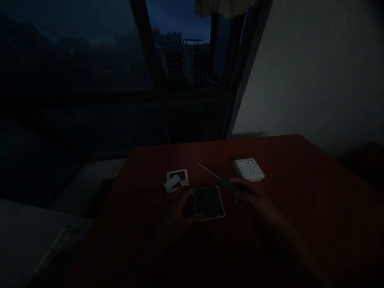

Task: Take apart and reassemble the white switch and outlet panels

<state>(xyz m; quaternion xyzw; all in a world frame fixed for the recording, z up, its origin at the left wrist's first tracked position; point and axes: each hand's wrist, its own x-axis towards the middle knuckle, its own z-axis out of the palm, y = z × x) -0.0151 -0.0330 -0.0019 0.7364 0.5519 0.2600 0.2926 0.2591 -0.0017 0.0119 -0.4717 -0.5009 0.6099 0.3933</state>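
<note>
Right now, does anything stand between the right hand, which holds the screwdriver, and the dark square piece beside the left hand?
Nothing visible does, though the picture is dark. The right hand, holding the screwdriver, is just right of the dark square piece. The white socket lies farther away, beyond the right hand, outside that gap.

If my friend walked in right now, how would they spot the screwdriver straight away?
Find the reddish table by the window. Near its middle, the right hand holds the screwdriver, its shaft pointing toward the window. Unlike the white socket and frame nearby, it is long and thin with a green handle.
</note>
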